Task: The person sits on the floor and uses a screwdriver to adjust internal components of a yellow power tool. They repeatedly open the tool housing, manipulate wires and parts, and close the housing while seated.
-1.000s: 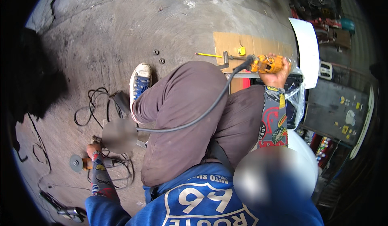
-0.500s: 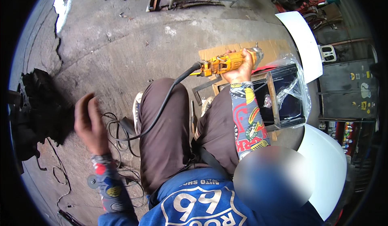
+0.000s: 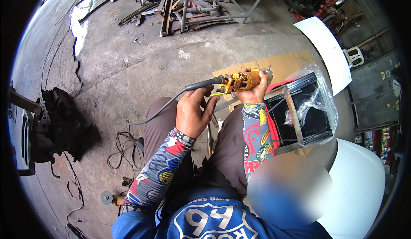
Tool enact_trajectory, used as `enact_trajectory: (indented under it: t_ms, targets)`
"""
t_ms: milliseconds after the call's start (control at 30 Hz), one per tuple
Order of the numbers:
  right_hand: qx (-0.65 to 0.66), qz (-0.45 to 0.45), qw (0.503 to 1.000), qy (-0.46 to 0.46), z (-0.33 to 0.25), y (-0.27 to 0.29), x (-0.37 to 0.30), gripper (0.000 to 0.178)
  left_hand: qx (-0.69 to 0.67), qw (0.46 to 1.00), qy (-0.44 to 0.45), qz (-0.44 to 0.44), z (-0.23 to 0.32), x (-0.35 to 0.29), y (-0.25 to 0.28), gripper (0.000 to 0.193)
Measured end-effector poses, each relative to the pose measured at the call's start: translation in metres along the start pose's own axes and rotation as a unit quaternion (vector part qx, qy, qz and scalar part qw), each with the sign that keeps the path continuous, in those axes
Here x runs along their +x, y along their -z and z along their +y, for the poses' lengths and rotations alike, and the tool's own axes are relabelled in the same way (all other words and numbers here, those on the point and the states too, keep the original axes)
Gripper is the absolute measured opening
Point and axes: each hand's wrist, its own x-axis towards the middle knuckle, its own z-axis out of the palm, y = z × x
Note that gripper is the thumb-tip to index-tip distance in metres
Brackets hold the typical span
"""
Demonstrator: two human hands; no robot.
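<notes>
Stained grey concrete floor (image 3: 128,76) spreads widely, split by a jagged crack (image 3: 77,66) beside a bright patch (image 3: 80,29). A metal frame (image 3: 186,8) stands beyond; a dark grey cabinet (image 3: 373,104) stands at right.

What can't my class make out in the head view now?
In the head view:
Orange power tool: gripped part, hidden by the right hand.
Angle grinder: rear, hidden by the left sleeve.
Lower white panel: left part, behind a blurred patch.
Coloured items near the right edge: too small to identify.
</notes>
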Motion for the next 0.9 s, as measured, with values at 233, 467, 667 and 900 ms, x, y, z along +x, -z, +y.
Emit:
enact_trajectory:
  t_ms: [233,467,667,900]
  targets:
    - [0.006,0.032,0.997,0.069,0.011,-0.001,0.004,0.033,-0.067,0.991,0.09,0.072,-0.016,0.004,-0.026,0.014]
    - [0.022,0.016,0.995,0.093,0.02,-0.009,-0.004,0.024,-0.044,0.99,0.122,0.052,-0.026,0.004,-0.025,0.015]
    - [0.02,0.034,0.993,0.107,0.024,-0.008,0.001,0.022,-0.051,0.988,0.129,0.061,-0.02,0.005,-0.022,0.018]
    - [0.028,0.026,0.994,0.107,0.025,-0.007,0.0,0.022,-0.062,0.988,0.124,0.065,-0.02,0.004,-0.02,0.016]
